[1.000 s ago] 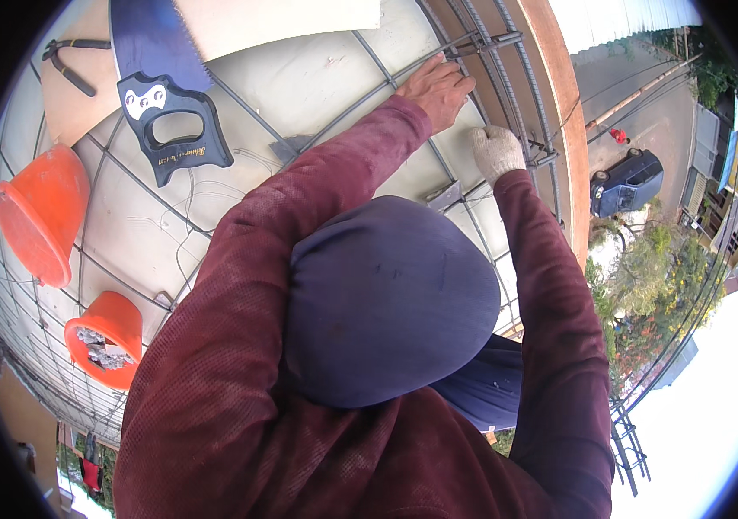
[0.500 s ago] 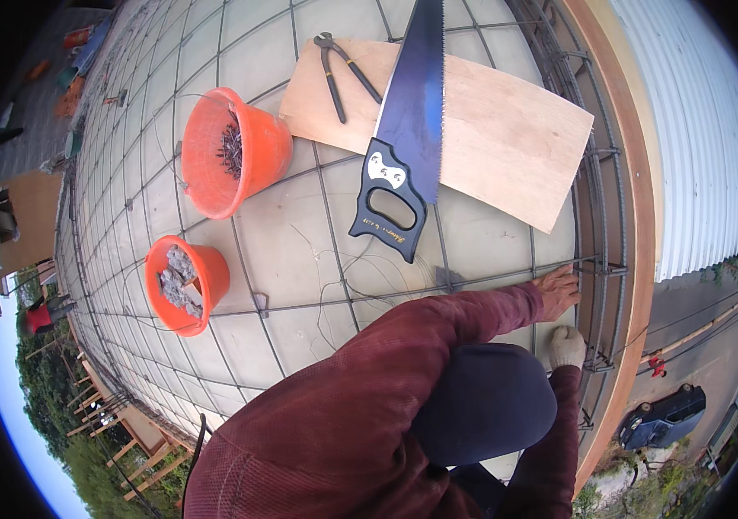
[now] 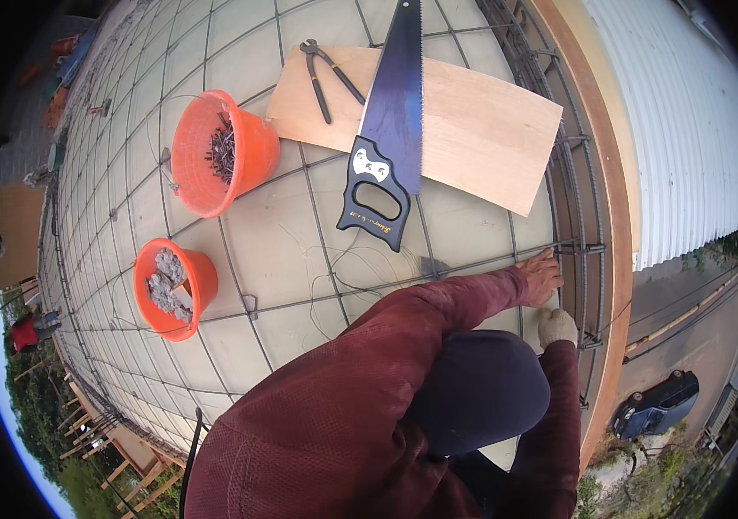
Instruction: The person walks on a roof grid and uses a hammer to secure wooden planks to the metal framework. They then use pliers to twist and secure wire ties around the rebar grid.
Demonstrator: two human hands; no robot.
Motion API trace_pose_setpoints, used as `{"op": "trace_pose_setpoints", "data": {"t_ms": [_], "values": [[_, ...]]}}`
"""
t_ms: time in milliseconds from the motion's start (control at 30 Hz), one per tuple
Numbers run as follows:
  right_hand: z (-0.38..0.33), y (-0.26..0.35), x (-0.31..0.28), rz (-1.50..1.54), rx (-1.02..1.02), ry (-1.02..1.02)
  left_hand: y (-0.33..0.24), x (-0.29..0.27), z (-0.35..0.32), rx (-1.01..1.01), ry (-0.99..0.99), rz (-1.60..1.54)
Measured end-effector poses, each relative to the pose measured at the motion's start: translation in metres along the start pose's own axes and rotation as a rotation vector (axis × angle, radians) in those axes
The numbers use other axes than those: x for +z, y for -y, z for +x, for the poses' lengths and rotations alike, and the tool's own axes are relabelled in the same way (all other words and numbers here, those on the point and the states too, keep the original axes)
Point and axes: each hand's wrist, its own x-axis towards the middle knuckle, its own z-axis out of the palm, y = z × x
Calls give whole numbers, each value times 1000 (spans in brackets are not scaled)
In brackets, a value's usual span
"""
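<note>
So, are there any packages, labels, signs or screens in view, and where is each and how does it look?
Label on the saw handle: a small white patch on the black grip of the handsaw, which lies across the plywood sheet.
Yellow marking low on the same handle: a thin line, too small to tell more.
No packages, signs or screens.

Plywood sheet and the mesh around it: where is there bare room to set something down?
The plywood sheet's right half, beyond the handsaw, is bare; pincers crowd its left corner. Open mesh lies between the nail bucket, the smaller bucket and the saw handle. The edge by both hands is crowded.
</note>
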Motion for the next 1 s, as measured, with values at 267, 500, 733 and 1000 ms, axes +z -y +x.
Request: {"op": "trace_pose_setpoints", "data": {"t_ms": [267,500,733,1000], "values": [[-130,-6,-144,523,-368,41,-22,-285,-57,-154,37,-722],[-163,-117,-151,633,89,-163,248,-479,-249,-501,207,869],[-191,-151,-100,340,-172,-102,310,-478,-273,-433,385,746],[-208,-168,-88,222,-104,-115,267,-466,-242,-434,-60,490]]}}
